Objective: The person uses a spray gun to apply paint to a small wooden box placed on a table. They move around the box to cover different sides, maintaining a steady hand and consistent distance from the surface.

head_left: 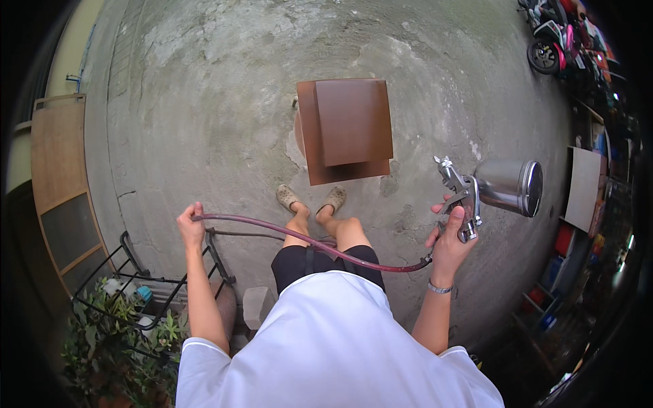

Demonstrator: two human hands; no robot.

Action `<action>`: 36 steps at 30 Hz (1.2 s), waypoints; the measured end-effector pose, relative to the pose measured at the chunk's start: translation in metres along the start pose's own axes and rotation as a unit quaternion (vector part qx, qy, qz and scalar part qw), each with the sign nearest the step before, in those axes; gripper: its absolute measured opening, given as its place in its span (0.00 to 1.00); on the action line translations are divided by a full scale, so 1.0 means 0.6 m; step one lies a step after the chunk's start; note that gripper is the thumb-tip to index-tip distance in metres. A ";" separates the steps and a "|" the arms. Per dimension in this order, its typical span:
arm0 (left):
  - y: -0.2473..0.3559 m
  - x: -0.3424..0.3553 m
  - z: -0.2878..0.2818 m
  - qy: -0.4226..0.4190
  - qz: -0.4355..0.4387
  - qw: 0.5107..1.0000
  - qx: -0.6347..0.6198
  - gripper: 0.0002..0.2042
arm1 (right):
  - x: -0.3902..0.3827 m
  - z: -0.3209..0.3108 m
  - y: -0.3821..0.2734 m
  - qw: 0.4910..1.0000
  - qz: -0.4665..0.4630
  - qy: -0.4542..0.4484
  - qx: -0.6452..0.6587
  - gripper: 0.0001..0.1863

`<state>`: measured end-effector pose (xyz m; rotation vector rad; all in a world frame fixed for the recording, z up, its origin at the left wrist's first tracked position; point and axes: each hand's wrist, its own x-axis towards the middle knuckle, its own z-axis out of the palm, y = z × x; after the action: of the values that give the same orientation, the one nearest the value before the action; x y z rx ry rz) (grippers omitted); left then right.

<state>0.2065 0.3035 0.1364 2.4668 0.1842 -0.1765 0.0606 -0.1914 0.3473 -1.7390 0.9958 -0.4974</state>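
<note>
In my right hand (454, 238) is a silver spray gun (459, 194), its handle wrapped by my fingers. A metal paint cup (509, 187) sticks out from the gun to the right. A dark red air hose (320, 243) runs from the base of the gun across my lap to my left hand (192, 224), whose fingers are closed round it. Ahead of my feet stands a brown wooden piece (357, 122) with two flat, smooth panels, one over the other. The gun is to the right of this piece and apart from it.
A black metal rack (163, 299) and leafy plants (115, 340) are at my lower left, beside a concrete block (258, 306). A wooden door panel (62, 156) leans at the far left. Motorbikes (551, 51) stand at the far right, above a pale board (583, 189).
</note>
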 end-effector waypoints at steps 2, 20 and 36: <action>0.059 0.072 -0.026 0.043 0.094 0.994 -0.036 0.26 | -0.017 -0.002 0.020 0.999 0.014 0.047 0.025 0.24; 0.154 0.114 0.061 -0.130 0.378 0.911 -0.101 0.27 | -0.022 -0.003 0.189 0.936 0.062 0.299 -0.176 0.22; 0.087 0.215 0.044 -0.112 0.352 0.926 -0.074 0.28 | -0.162 0.226 0.258 0.985 0.116 0.079 -0.098 0.25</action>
<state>0.3403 0.2578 0.1249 2.1859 -0.7518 -0.1228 0.0433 -0.0555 0.1656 -1.7463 1.3817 -0.4021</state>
